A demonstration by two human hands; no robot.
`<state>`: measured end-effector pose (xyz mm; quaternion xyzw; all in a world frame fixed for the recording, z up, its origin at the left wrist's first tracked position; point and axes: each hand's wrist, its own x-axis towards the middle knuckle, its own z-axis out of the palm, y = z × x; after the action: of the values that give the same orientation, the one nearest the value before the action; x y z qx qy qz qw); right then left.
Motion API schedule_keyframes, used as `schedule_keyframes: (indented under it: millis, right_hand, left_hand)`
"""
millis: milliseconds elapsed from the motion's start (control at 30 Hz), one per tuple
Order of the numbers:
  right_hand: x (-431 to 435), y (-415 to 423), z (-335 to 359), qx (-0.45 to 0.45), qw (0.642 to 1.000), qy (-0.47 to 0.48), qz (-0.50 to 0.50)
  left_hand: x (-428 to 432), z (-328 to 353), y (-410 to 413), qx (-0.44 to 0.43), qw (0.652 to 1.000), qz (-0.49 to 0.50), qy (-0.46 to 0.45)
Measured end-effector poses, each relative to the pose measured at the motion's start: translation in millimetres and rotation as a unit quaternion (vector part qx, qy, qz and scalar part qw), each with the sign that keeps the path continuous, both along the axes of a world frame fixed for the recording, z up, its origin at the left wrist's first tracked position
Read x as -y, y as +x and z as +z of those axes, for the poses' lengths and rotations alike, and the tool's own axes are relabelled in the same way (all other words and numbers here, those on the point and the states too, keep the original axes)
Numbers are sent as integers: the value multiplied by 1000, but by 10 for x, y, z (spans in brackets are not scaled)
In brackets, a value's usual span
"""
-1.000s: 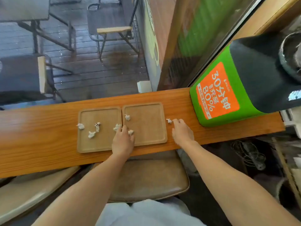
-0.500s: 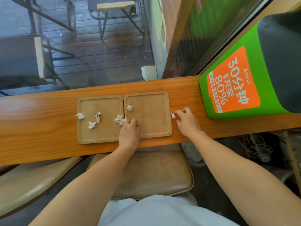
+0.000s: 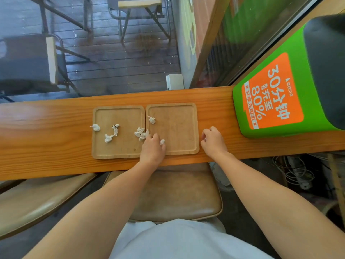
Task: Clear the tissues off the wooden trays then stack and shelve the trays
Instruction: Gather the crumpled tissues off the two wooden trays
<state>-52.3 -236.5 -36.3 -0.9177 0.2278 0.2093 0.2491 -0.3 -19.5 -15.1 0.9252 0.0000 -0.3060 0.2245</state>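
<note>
Two square wooden trays lie side by side on the counter, the left tray (image 3: 104, 146) and the right tray (image 3: 179, 128). Several crumpled white tissue balls (image 3: 109, 138) are scattered on the left tray, with a clump (image 3: 140, 132) at its right edge. One tissue ball (image 3: 152, 120) lies on the right tray's left side. My left hand (image 3: 152, 150) rests across the seam between the trays, fingers curled, a small tissue ball (image 3: 162, 141) pinched at its thumb side. My right hand (image 3: 213, 141) sits just right of the right tray, fingers curled shut over a tissue ball that is hidden.
The long wooden counter (image 3: 46, 131) runs left to right against a window. A green and orange charging kiosk (image 3: 270, 101) stands on it at the right. A padded stool (image 3: 177, 199) is below me, another seat (image 3: 37, 199) to the left. Cables hang at the lower right.
My left hand slid right and closed on the tissue ball at the right tray's near-left corner. My right hand curled over the tissue beside the right tray, which no longer shows.
</note>
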Motion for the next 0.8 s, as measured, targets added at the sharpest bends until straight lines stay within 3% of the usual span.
schedule_keyframes:
  millis: [267,533,800]
  right_hand:
    - [-129,207,219,57,998,-7,-25]
    - [-577,499,275,-8,995,46,90]
    - [-1011,707,263,-18,988,96,123]
  left_hand:
    - [-275,113,-86,-29,999,20,-29]
    - [-756,118,-60,-61,995,77,-14]
    - [-875,119,59,-32,995,91,-12]
